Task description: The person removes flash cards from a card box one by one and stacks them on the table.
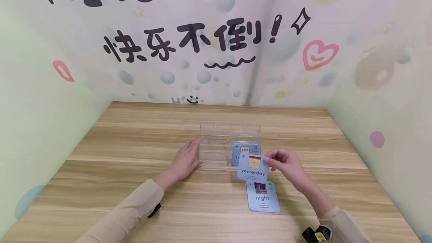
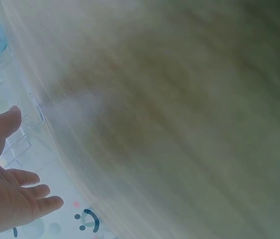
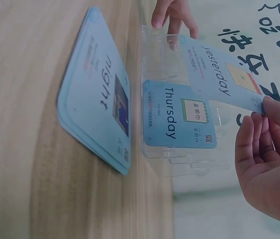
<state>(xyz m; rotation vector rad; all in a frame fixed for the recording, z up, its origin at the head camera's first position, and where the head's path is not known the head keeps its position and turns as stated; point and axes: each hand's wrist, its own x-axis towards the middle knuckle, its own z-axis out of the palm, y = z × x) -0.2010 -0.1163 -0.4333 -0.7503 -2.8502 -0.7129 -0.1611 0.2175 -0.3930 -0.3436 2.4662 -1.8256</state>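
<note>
My right hand [image 1: 287, 166] pinches a light blue "yesterday" flashcard [image 1: 253, 173] by its right edge, thumb in front. The card hangs tilted before a clear plastic rack [image 1: 213, 153]. Behind it, a "Thursday" flashcard [image 3: 179, 117] stands in the rack's right half; the head view shows it partly covered. A small stack of flashcards with "night" [image 1: 262, 198] on top lies on the table below the held card. At the rack's left side, my left hand [image 1: 185, 159] rests its extended fingers and thumb against the plastic; in the left wrist view that hand [image 2: 10, 184] has its fingers spread.
The wood-grain table [image 1: 135, 175] reaches back to a printed cloth wall [image 1: 162, 81] with black lettering. Pale side walls flank the table. A dark band [image 1: 154, 210] shows at the left sleeve, and a black wrist device [image 1: 317, 234] is on the right wrist.
</note>
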